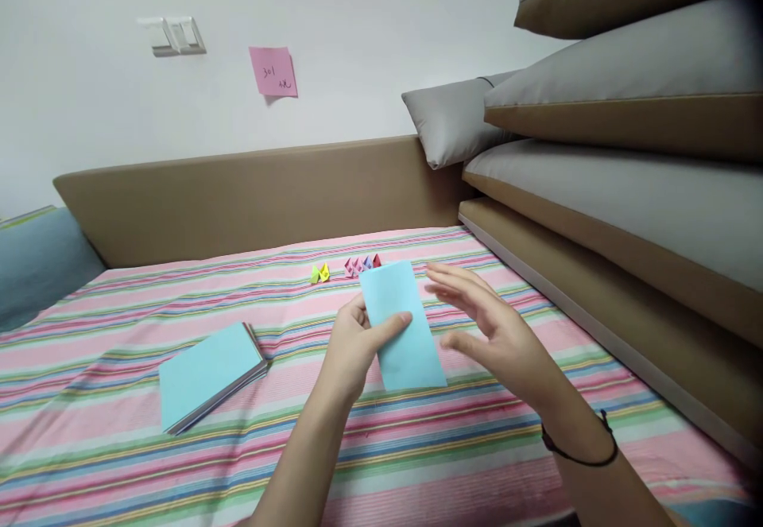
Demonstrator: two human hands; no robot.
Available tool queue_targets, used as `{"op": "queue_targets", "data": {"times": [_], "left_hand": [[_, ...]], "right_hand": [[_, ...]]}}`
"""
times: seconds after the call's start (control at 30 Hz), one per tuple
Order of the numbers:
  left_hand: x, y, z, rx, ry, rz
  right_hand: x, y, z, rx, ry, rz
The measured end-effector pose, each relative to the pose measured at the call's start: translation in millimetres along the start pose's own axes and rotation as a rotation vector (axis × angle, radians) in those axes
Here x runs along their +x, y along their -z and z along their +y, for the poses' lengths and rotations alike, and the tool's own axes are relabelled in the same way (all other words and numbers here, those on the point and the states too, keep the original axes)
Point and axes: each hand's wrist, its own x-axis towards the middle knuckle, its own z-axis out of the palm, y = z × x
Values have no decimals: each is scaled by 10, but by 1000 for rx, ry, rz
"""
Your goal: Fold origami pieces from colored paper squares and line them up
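A light blue sheet of paper (405,352), narrow and rectangular, is held up in front of me. My left hand (358,336) grips it at its left edge, thumb across the front and the other fingers hidden behind. To the right of the sheet, my right hand (489,320) is raised with its fingers apart, touching nothing. A dark cord bracelet (581,462) circles the right wrist. On the striped cloth to the left lies a stack of paper (211,372) with a light blue sheet on top.
Small folded paper pieces, yellow (320,273) and pink to red (358,266), sit on the striped cloth (286,447) beyond my hands. Large grey-brown cushions (625,169) are piled at right. A brown backrest (268,197) runs along the wall, below a pink note (273,72).
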Motion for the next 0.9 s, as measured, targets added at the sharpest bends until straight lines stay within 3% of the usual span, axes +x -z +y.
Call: {"op": "queue_targets", "data": {"times": [0.1,0.27,0.37,0.57,0.9], "left_hand": [[-61,-87,5,82,-11,-67],[-151,-181,46,138,-29,-139],[-196,-199,93,61,-93,-132],[-283,-205,169,48,-188,5],[-359,-222,210,82,-190,-17]], "right_hand": [[6,-118,-88,230,-209,155],[-17,-176,-271,170,-223,377],[-52,-157,-363,83,-204,369],[-118,-149,-507,-42,-142,324],[-162,-136,-621,-44,-171,365]]}}
